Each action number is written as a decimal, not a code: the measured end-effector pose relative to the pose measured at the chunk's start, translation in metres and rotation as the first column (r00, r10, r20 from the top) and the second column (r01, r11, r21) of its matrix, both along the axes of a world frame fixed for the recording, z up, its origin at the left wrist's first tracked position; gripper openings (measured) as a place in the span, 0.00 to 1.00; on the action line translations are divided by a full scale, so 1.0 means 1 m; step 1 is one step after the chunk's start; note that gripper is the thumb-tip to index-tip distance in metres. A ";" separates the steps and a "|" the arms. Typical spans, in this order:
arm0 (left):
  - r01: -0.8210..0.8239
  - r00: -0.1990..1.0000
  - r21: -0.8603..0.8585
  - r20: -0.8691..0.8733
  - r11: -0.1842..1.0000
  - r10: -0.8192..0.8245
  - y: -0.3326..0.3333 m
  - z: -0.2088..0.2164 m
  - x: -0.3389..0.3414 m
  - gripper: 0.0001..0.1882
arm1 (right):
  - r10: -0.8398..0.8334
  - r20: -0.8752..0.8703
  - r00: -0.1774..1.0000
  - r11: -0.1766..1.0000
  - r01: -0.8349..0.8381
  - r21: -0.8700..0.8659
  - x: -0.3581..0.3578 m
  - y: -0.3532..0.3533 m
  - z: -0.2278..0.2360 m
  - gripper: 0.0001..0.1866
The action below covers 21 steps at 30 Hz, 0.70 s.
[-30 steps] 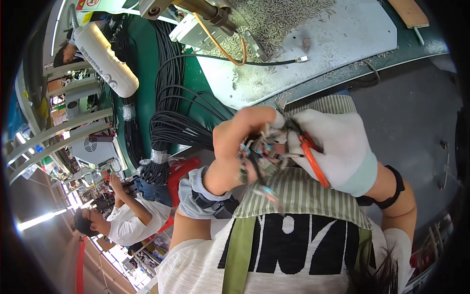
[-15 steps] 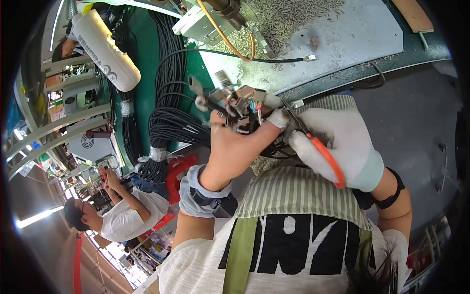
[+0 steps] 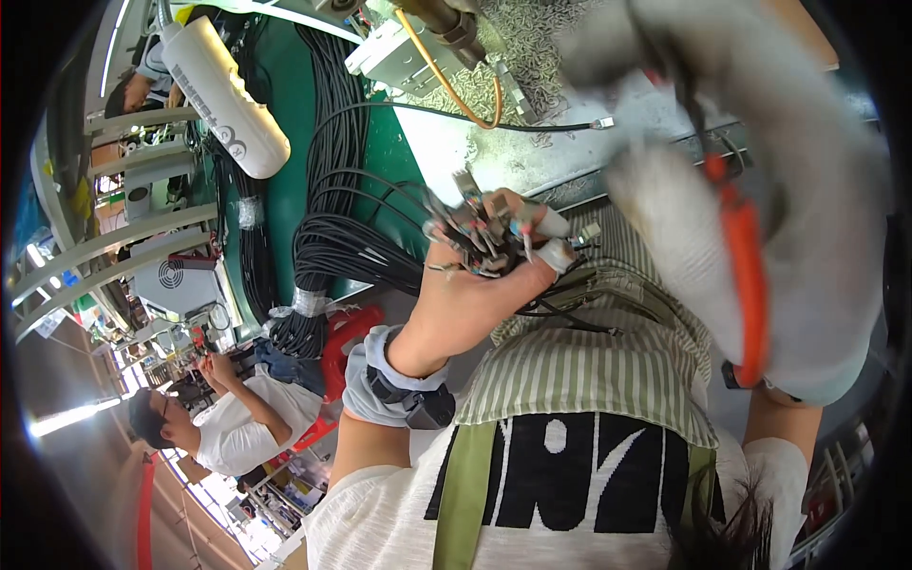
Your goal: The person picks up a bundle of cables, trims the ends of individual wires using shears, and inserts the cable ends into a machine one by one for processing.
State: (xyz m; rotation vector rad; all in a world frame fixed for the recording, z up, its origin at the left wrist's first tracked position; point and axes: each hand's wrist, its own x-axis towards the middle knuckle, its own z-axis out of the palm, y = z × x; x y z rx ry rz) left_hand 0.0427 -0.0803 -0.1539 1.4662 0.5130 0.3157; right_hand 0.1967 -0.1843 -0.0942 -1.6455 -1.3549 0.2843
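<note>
My left hand (image 3: 465,304), with tape or finger covers on its fingertips, is closed around a bunch of cable ends (image 3: 486,237) in front of the striped apron. Metal connector pieces and small coloured wires stick out of the bunch. From it, black cables (image 3: 356,252) run left in a thick bundle. One small connector (image 3: 590,233) pokes out past the thumb. My right hand (image 3: 817,209), in a white glove, is raised at the right, blurred by motion. It grips orange-red-handled pliers (image 3: 743,275); their jaws are smeared, and whether they hold anything cannot be seen.
A lit white lamp (image 3: 223,95) hangs over the green bench (image 3: 290,204). Many small metal bits (image 3: 532,57) cover the pale board beneath a machine (image 3: 394,62). A single cable with a connector (image 3: 602,123) lies across the board. At left sits another person (image 3: 261,418) near a red stool.
My right hand has swung up and right with the pliers, away from the left hand. The left hand still holds the bunch, shifted slightly right.
</note>
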 end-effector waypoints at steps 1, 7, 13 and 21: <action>0.005 1.000 0.005 0.011 1.000 -0.005 0.002 -0.012 -0.002 0.13 | 0.054 0.035 0.998 0.998 -0.055 0.005 0.003 0.007 0.000 0.11; 0.272 0.943 0.517 0.023 0.811 -0.331 0.009 -0.039 -0.022 0.11 | 0.424 -0.064 0.903 0.854 -0.423 -0.303 -0.038 0.039 -0.050 0.12; -0.052 0.988 -0.114 -0.149 0.992 0.034 0.002 -0.008 0.007 0.09 | -0.037 -0.409 0.912 0.963 0.142 0.230 -0.003 0.005 -0.046 0.09; -0.143 0.989 -0.537 -0.038 0.831 0.145 0.063 -0.021 0.052 0.07 | -0.037 -0.657 0.753 0.940 -0.197 -0.279 0.063 0.027 -0.054 0.14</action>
